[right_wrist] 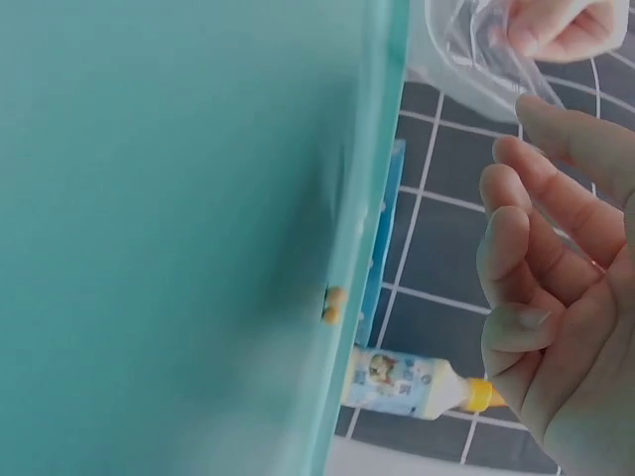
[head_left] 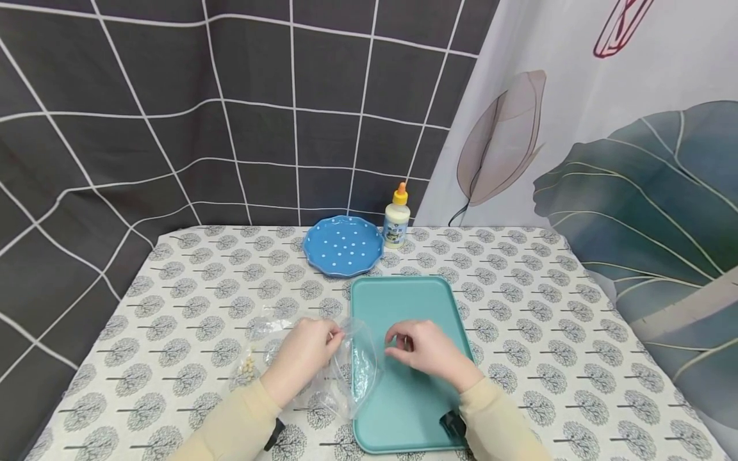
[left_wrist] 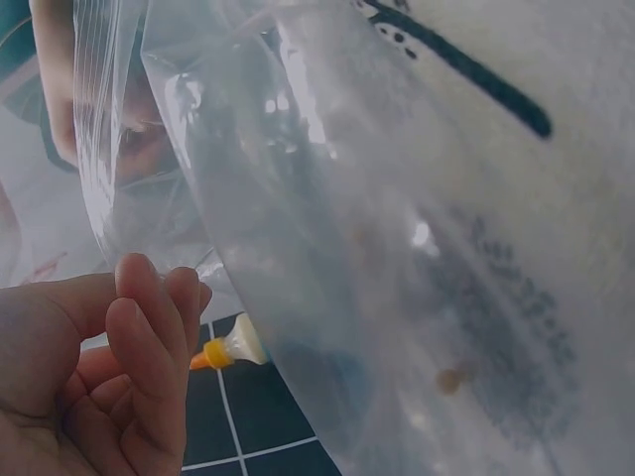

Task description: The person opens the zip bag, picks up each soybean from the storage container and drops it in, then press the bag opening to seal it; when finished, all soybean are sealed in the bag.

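A clear zip-top plastic bag [head_left: 360, 368] hangs between my hands, its mouth lapping over the left edge of the teal tray [head_left: 409, 410]. My left hand [head_left: 307, 346] pinches the bag's top edge between thumb and fingers. Small pale-yellow pieces [head_left: 248, 366], too small to identify, lie in the bag's lower left corner. Above the tray my right hand [head_left: 426, 349] has loosely bent fingers with nothing between them, apart from the bag. In the right wrist view, a few small yellowish pieces [right_wrist: 333, 304] sit by the tray's rim.
Behind the tray is a blue plate [head_left: 343, 246] with white dots and a scalloped rim. Beside it stands a glue-type squeeze bottle [head_left: 396, 221] with a yellow and orange cap. A tree-print cloth [head_left: 553, 358] covers the table, and curtains hang behind.
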A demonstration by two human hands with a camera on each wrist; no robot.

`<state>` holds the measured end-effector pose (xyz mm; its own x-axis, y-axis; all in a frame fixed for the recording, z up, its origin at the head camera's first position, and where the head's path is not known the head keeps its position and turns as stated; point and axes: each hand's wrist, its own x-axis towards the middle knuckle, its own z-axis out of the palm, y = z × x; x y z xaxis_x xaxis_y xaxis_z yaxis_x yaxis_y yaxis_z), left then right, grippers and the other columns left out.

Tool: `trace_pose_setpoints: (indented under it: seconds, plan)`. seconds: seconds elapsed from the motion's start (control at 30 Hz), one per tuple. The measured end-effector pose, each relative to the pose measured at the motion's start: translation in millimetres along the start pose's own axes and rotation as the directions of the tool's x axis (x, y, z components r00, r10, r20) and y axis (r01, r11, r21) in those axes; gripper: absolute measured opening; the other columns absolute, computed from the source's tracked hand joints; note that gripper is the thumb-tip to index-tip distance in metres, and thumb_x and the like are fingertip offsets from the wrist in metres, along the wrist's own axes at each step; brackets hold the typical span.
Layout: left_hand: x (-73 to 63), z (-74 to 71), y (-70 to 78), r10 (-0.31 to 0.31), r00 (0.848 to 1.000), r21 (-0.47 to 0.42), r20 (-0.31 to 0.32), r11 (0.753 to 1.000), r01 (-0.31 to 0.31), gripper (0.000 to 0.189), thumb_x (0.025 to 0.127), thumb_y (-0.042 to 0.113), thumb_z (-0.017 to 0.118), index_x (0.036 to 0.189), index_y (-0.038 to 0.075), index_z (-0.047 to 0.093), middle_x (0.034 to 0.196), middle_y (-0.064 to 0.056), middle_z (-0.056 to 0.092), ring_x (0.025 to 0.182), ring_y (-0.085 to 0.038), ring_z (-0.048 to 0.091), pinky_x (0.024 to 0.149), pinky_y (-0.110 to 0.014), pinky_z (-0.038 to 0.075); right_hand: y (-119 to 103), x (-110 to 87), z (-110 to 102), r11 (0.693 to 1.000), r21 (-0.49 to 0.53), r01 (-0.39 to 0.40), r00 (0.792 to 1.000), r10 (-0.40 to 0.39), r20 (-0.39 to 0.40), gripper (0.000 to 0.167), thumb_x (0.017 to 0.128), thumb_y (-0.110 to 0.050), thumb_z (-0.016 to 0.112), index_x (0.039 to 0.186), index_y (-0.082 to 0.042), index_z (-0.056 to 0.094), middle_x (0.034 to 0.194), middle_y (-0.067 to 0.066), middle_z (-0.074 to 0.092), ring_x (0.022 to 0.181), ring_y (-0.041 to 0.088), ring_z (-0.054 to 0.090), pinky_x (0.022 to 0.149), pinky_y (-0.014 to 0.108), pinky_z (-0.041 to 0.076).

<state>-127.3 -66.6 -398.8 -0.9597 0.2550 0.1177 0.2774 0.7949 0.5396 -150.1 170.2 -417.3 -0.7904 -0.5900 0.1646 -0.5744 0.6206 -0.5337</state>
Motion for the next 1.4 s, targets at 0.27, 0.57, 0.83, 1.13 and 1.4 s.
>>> trace_pose_setpoints:
  seconds: [0.27,0.57,0.83,1.13,1.4]
  plan:
    - [0.0,0.0,-0.3,0.0,1.0,0.015,0.004,1.0,0.0,0.012,0.088,0.014,0.063,0.082,0.006,0.068,0.064,0.003,0.06,0.05,-0.004,0.045,0.046,-0.014,0.041,11.5,-2.9,-3.2,0.996,-0.038,-0.076,0.996,0.074,-0.058,0.01,0.08,-0.012,0.074,0.088,-0.013,0.068,0.066,-0.014,0.054,0.056,-0.002,0.044,0.051,0.017,0.043]
    - [-0.6,0.0,-0.1,-0.007,1.0,0.014,0.003,1.0,0.007,0.011,0.088,0.014,0.063,0.083,0.005,0.068,0.062,0.003,0.059,0.048,-0.003,0.044,0.043,-0.014,0.04,20.0,-4.0,-4.1,0.964,-0.184,-0.192,0.98,0.177,-0.094,0.011,0.076,-0.017,0.076,0.082,-0.02,0.068,0.065,-0.015,0.054,0.057,0.0,0.045,0.054,0.018,0.04]
    - [-0.9,-0.1,-0.4,0.002,1.0,0.015,-0.001,1.0,-0.002,0.011,0.088,0.013,0.063,0.082,0.006,0.068,0.062,0.004,0.058,0.048,-0.004,0.044,0.043,-0.014,0.04,26.6,-1.9,-6.6,0.92,-0.279,-0.276,0.961,0.255,-0.109,0.011,0.076,-0.02,0.078,0.081,-0.019,0.068,0.064,-0.011,0.054,0.058,0.004,0.046,0.053,0.022,0.04]
    - [0.4,0.1,0.3,-0.009,1.0,0.015,0.011,1.0,0.009,0.01,0.088,0.014,0.063,0.084,0.006,0.068,0.064,0.003,0.06,0.049,-0.004,0.044,0.044,-0.014,0.04,32.0,0.6,-7.5,0.91,-0.284,-0.301,0.953,0.294,-0.068,0.01,0.077,-0.018,0.077,0.082,-0.018,0.068,0.061,-0.011,0.05,0.056,0.005,0.043,0.051,0.023,0.039]
    - [-0.4,0.2,0.9,-0.01,1.0,0.009,0.016,1.0,0.009,0.011,0.089,0.013,0.062,0.082,0.007,0.067,0.061,0.005,0.056,0.048,-0.003,0.045,0.044,-0.014,0.04,33.1,5.0,-5.5,0.92,-0.302,-0.251,0.967,0.25,-0.041,0.011,0.076,-0.017,0.077,0.079,-0.019,0.067,0.058,-0.012,0.045,0.054,0.006,0.041,0.05,0.024,0.036]
